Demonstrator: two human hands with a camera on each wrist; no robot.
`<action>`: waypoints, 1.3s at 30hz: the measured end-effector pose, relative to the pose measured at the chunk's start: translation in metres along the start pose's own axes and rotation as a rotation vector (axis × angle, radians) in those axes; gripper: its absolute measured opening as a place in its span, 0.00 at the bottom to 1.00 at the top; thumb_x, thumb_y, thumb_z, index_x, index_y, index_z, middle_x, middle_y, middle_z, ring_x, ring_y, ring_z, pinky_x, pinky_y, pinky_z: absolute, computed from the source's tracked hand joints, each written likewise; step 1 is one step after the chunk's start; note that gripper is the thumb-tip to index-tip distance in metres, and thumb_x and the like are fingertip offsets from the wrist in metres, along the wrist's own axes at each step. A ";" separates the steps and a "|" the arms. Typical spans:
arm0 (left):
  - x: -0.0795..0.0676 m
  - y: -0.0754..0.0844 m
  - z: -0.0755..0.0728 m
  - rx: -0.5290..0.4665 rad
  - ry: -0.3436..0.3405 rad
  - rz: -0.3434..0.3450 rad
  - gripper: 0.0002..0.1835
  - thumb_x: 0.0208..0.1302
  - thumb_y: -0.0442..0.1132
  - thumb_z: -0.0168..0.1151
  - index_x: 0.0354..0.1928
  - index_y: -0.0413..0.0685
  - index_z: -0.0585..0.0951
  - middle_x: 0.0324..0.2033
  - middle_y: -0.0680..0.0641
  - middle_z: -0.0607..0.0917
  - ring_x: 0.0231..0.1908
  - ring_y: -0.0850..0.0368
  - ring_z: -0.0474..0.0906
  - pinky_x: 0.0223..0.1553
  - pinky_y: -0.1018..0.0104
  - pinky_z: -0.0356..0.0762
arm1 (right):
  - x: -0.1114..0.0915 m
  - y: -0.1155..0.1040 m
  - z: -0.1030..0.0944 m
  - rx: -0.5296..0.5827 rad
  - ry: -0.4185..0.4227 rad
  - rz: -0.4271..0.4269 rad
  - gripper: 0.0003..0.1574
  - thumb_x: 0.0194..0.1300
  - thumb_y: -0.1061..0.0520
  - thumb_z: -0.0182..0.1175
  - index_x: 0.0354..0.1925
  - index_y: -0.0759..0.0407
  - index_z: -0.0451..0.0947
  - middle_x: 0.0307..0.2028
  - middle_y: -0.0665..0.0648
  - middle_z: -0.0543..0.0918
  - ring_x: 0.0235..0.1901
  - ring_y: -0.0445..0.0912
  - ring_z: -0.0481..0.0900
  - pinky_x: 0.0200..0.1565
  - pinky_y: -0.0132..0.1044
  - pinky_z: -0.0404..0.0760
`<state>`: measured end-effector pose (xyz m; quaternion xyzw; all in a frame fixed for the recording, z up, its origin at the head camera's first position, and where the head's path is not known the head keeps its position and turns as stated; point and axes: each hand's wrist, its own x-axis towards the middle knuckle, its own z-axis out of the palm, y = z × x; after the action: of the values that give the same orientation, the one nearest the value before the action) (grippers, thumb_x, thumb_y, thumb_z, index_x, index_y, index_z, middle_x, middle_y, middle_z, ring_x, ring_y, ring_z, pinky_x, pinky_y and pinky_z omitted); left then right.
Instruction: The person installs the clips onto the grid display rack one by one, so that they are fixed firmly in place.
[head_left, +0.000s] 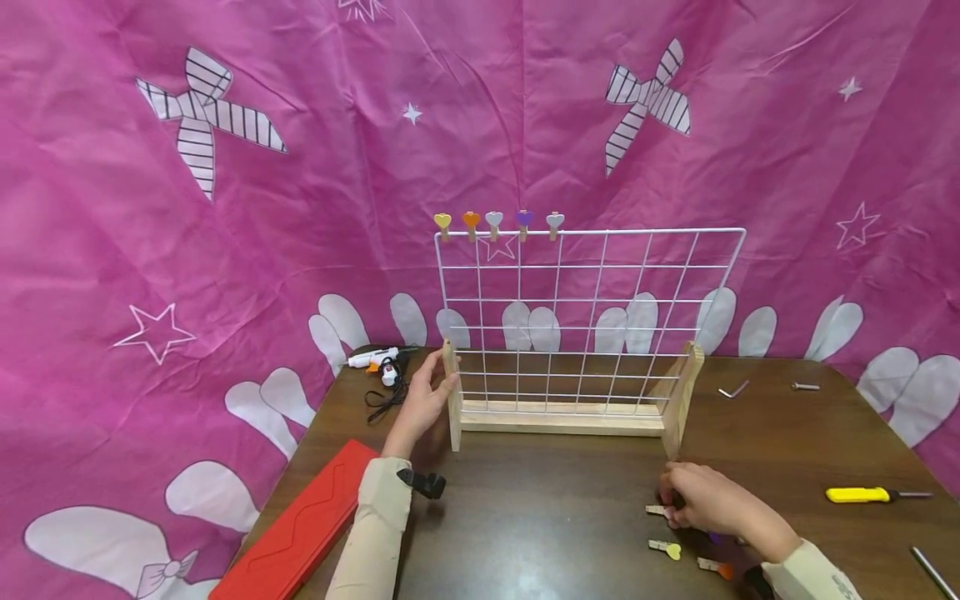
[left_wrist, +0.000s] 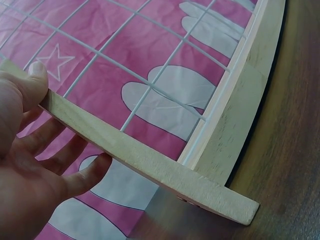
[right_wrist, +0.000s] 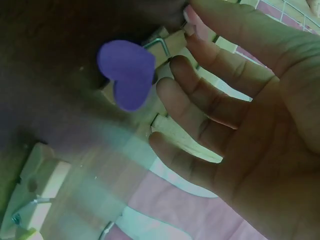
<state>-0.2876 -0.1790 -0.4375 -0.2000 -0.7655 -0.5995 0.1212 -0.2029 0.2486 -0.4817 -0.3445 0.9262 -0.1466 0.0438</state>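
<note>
A white wire grid (head_left: 577,325) stands in a wooden base, with several heart clothespins (head_left: 524,220) clipped along the left part of its top bar. My left hand (head_left: 426,402) grips the base's left wooden upright (left_wrist: 115,135), thumb on one side and fingers on the other. Low over the table's right half, my right hand (head_left: 708,500) pinches a small wooden clothespin (head_left: 656,509) by its heart end, mostly hidden by the fingers. Around it lie a yellow-heart clothespin (head_left: 664,548), an orange-heart clothespin (head_left: 715,567) and a purple-heart clothespin (right_wrist: 127,75).
A long red box (head_left: 307,521) lies at the left edge. Behind the left hand sits a white glue gun (head_left: 372,358) with a black cord. To the right are a hex key (head_left: 734,390), a bolt (head_left: 806,387), a yellow-handled screwdriver (head_left: 858,495) and a metal rod (head_left: 932,572).
</note>
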 end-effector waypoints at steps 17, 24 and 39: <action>-0.003 -0.001 -0.001 0.005 -0.014 0.000 0.23 0.65 0.32 0.54 0.60 0.33 0.65 0.53 0.34 0.75 0.53 0.42 0.70 0.55 0.46 0.67 | -0.001 0.006 0.002 0.125 -0.004 -0.005 0.16 0.44 0.59 0.69 0.19 0.46 0.70 0.22 0.40 0.66 0.22 0.33 0.63 0.22 0.28 0.64; -0.002 -0.003 -0.001 0.004 -0.008 0.019 0.23 0.64 0.27 0.54 0.60 0.34 0.65 0.52 0.34 0.75 0.53 0.42 0.69 0.53 0.45 0.68 | 0.000 0.006 -0.011 0.265 0.055 -0.024 0.14 0.48 0.60 0.68 0.23 0.48 0.70 0.21 0.42 0.70 0.22 0.33 0.66 0.22 0.28 0.67; -0.002 -0.003 -0.001 0.013 -0.006 0.024 0.23 0.64 0.29 0.54 0.60 0.35 0.66 0.52 0.36 0.75 0.53 0.44 0.70 0.52 0.47 0.70 | 0.026 -0.019 -0.074 0.177 0.374 -0.266 0.13 0.55 0.61 0.66 0.33 0.42 0.75 0.28 0.38 0.76 0.27 0.32 0.73 0.27 0.25 0.71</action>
<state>-0.2872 -0.1807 -0.4404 -0.2102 -0.7672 -0.5925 0.1270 -0.2237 0.2358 -0.4050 -0.4250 0.8483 -0.2929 -0.1179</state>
